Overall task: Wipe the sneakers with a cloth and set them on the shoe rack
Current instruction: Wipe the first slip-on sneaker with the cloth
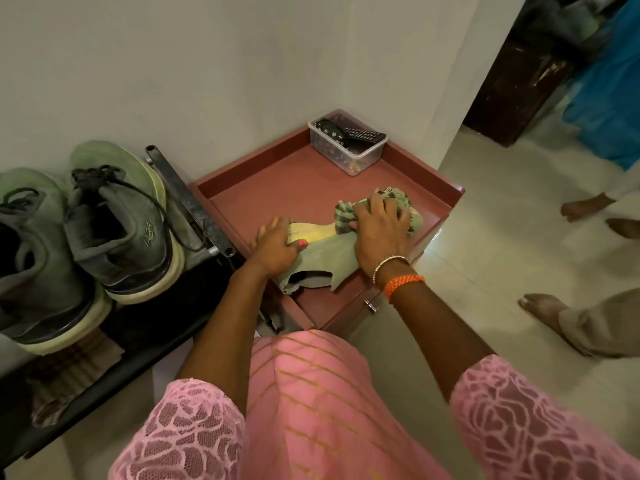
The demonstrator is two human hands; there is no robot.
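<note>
Far left, two grey-green high-top sneakers with pale foam soles and dark laces, the outer one (38,258) and the inner one (124,223), already stand side by side on the black metal shoe rack (194,199), heels toward the camera. Just right of the rack is a reddish-brown cabinet top with a raised rim (263,168), and on it lies a third shoe, a pale green knit slip-on sneaker with a yellowish sole (322,251), resting on its side. The left hand (275,242) lies over the heel end, fingers curved around the sole to pin it down. The right hand (377,225) clenches a bunched green-and-white patterned cloth (398,202) against the toe end. The wiping looks under way; to do it well, I judge the left hand should keep the soft shoe from sliding while the cloth travels in firm strokes along the sole edge, with the shoe turned so each side gets covered. At the back corner sits one clear plastic tub (349,147) holding a black remote and other dark items. Count: three sneakers, one cloth, one tub, two hands working. Farther right, bare feet of other people (588,209) stand on the tiled floor.
</note>
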